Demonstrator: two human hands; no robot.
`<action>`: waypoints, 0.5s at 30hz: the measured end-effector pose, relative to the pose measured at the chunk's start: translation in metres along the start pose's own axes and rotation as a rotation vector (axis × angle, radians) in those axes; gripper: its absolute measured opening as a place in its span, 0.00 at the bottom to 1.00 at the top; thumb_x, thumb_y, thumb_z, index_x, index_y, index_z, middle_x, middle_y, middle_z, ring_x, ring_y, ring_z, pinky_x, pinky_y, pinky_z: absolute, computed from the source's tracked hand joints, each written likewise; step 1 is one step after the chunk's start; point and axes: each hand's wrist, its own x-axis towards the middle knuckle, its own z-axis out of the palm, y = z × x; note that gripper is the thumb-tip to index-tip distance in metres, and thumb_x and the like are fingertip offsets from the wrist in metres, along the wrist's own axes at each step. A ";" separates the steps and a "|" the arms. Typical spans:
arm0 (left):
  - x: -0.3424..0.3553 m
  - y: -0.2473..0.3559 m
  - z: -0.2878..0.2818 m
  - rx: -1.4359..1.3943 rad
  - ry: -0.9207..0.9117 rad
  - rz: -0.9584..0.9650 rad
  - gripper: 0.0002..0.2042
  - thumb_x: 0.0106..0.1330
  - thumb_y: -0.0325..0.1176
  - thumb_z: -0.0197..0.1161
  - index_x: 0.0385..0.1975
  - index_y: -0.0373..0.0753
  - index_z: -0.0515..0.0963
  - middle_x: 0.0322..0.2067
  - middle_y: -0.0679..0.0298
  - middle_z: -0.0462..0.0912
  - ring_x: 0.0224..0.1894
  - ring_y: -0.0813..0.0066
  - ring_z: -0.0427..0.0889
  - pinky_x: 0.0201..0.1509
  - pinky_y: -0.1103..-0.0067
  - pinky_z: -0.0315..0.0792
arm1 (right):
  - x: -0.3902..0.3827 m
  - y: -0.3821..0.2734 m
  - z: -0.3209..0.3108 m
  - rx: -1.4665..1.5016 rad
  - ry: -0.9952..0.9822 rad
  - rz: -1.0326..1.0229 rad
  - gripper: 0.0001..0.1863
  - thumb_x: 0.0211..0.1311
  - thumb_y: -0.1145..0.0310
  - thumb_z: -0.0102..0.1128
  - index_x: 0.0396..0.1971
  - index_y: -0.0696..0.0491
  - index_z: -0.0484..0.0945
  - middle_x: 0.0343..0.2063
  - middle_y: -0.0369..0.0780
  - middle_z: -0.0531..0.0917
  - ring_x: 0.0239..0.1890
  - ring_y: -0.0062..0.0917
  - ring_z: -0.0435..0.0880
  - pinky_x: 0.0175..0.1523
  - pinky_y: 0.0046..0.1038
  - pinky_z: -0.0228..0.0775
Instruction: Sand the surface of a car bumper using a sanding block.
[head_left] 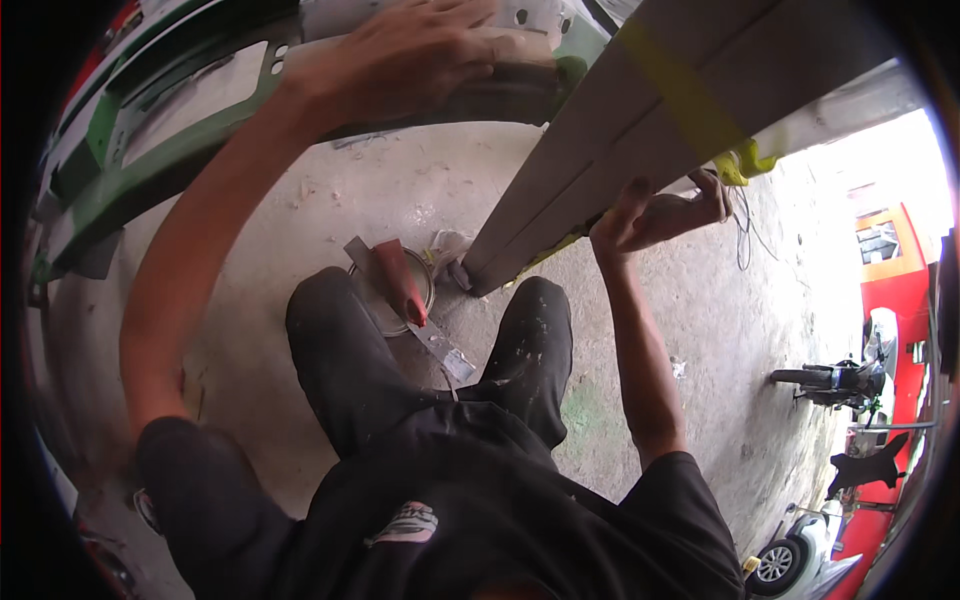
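Up top, left hand (415, 55) sits blurred over green framework (200, 150), fingers extended, hold unclear! Right hand (660, 215), half-curled, touches the grey panel (620, 125).

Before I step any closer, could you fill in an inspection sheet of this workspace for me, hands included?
Surface: concrete floor, marked with stains and pale specks.
Work things: green metal frame at upper left; long grey panel with a yellow strip across it.
Clutter: round tin by the knees, a red tool lying across it.
Left hand: over the frame's upper part, blurred; grip unclear.
Right hand: at the panel's edge; grip unclear.
Cables: thin wire right of the panel; its use cannot be told.
Surroundings: motorcycle, red wall and a vehicle wheel at right.
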 end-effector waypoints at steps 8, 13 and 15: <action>-0.094 -0.028 -0.024 0.085 0.133 -0.090 0.18 0.66 0.26 0.63 0.56 0.43 0.80 0.47 0.57 0.78 0.55 0.56 0.78 0.60 0.63 0.72 | 0.003 0.002 0.004 0.052 -0.017 -0.183 0.30 0.59 0.52 0.59 0.50 0.60 0.62 0.44 0.43 0.60 0.54 0.32 0.58 0.60 0.43 0.51; -0.004 0.011 -0.003 0.002 -0.011 -0.082 0.19 0.68 0.30 0.57 0.59 0.44 0.77 0.57 0.43 0.73 0.60 0.44 0.73 0.64 0.55 0.68 | -0.004 0.004 0.001 -0.078 -0.034 -0.127 0.31 0.57 0.51 0.61 0.49 0.59 0.62 0.45 0.43 0.60 0.53 0.32 0.58 0.59 0.43 0.51; -0.027 0.003 0.004 0.012 0.105 -0.037 0.19 0.67 0.28 0.60 0.58 0.45 0.78 0.52 0.51 0.76 0.56 0.51 0.76 0.61 0.60 0.71 | -0.004 0.009 0.003 -0.047 0.020 -0.156 0.30 0.56 0.53 0.62 0.49 0.58 0.62 0.44 0.43 0.60 0.53 0.33 0.58 0.59 0.43 0.51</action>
